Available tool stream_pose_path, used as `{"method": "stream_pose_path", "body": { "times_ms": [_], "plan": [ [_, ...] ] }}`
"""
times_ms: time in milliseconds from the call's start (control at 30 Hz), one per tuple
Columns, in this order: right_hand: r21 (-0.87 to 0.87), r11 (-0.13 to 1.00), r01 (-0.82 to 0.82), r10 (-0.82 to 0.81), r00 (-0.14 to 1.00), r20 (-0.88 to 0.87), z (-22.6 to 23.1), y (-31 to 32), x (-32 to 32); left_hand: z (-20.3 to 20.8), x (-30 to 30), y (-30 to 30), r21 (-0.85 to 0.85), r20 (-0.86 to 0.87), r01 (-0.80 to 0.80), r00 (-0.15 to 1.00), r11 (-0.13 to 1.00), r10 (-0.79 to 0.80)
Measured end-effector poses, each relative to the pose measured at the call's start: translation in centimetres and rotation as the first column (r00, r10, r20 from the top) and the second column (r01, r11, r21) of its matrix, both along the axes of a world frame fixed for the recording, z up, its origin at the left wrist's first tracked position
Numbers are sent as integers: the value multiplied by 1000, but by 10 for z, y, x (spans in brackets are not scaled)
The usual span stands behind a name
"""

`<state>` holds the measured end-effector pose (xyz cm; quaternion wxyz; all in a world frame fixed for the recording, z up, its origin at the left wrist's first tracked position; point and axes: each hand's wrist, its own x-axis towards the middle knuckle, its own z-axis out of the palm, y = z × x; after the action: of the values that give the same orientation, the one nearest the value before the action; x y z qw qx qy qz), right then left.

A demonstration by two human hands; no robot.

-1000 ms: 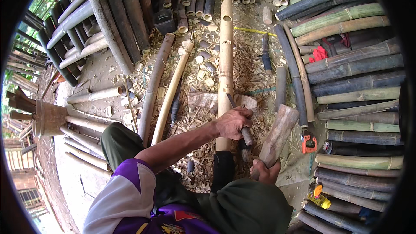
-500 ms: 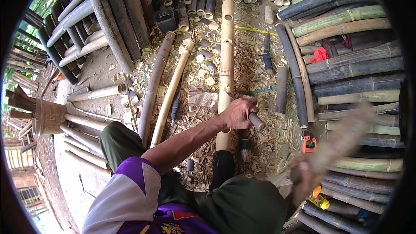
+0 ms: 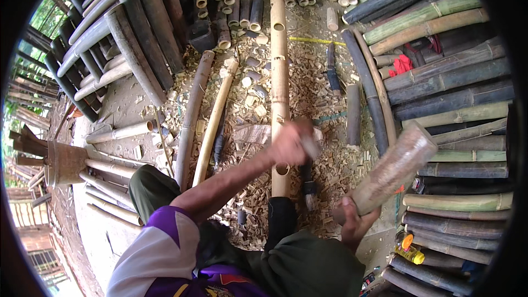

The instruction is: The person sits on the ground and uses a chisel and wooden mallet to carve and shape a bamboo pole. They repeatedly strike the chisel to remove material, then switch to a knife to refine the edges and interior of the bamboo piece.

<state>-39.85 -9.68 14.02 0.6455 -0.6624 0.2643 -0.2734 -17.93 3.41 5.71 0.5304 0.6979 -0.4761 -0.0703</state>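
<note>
A pale bamboo pole [image 3: 279, 85] with several cut holes runs away from me, its near end resting by a dark-wrapped stump between my legs. My left hand [image 3: 289, 144] is closed round a chisel [image 3: 311, 147], whose handle end juts out on the right; both are blurred, and the blade is hidden. Just nearer than this hand, an oval hole [image 3: 282, 169] shows in the pole. Lower right, my right hand [image 3: 358, 221] grips a thick wooden mallet [image 3: 397, 165], its heavy end tilted up and away to the right, apart from the chisel.
Wood chips [image 3: 250, 192] cover the ground around the pole. A dark-handled tool [image 3: 309, 181] lies right of it, and loose bamboo lengths [image 3: 215, 129] lie left. Stacked bamboo [image 3: 456, 113] lines the right side, with a yellow bottle [image 3: 410, 254] among it. A yellow tape measure [image 3: 316, 40] stretches behind.
The mallet has swung left and its head now sits lower and nearer the pole. My left hand has turned the chisel, baring the hole nearer me. The whole view has shifted slightly.
</note>
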Motion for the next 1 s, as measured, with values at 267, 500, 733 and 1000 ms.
{"method": "stream_pose_path", "body": {
  "times_ms": [267,500,733,1000],
  "plan": [
    [269,962,37,29,971,-238,-35,-28,-30,-14,-37,0,254,164,32,983,967,-76],
    [354,933,62,53,951,-305,-31,-11,-31,-16,-34,-1,283,140,65,984,957,-109],
    [323,946,17,49,980,-193,-11,-24,-31,-22,-26,-7,248,70,42,996,968,-61],
    [-121,991,58,-36,984,174,62,-57,-10,-21,-25,-9,227,32,16,999,974,-24]
  ]
}}
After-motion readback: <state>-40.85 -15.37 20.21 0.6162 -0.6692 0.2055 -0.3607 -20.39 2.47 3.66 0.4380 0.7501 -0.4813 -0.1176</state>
